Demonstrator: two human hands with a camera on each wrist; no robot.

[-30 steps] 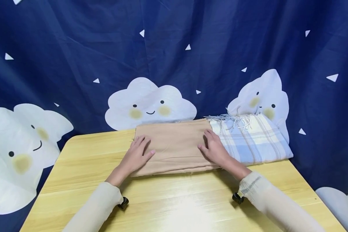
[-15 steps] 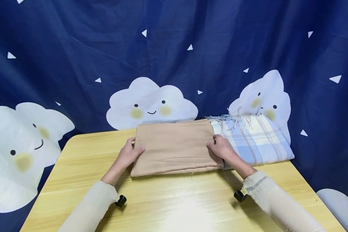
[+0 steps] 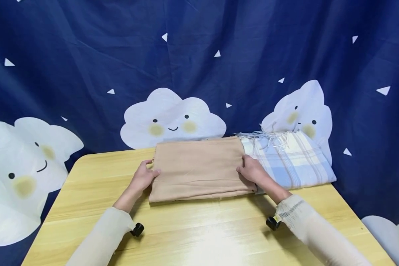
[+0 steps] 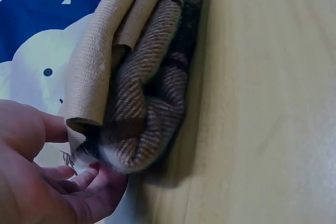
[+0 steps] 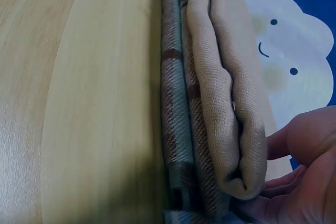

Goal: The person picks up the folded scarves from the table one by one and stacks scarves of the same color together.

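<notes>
A folded tan scarf point(image 3: 199, 162) lies flat near the table's far edge. In the left wrist view a folded brown-and-dark checked scarf point(image 4: 155, 61) shows beneath its layers. My left hand point(image 3: 142, 177) grips the tan scarf's left end, thumb on the top layer and fingers curled in at the edge, their tips partly hidden. At the opposite end, my right hand point(image 3: 254, 170) pinches the tan scarf. The right wrist view has that thumb point(image 5: 278, 142) against the upper fold and the other fingers tucked beneath it.
Right of the tan scarf lies a folded blue, white and cream plaid scarf point(image 3: 292, 162) with loose fringe at its back edge. The pale wooden table point(image 3: 199, 229) ends at a dark blue curtain point(image 3: 199, 66) printed with clouds.
Both hands lay spread on top of the tan scarf; they have since slid outward to its left and right ends and curled round the edges. The scarf lies about where it was.
</notes>
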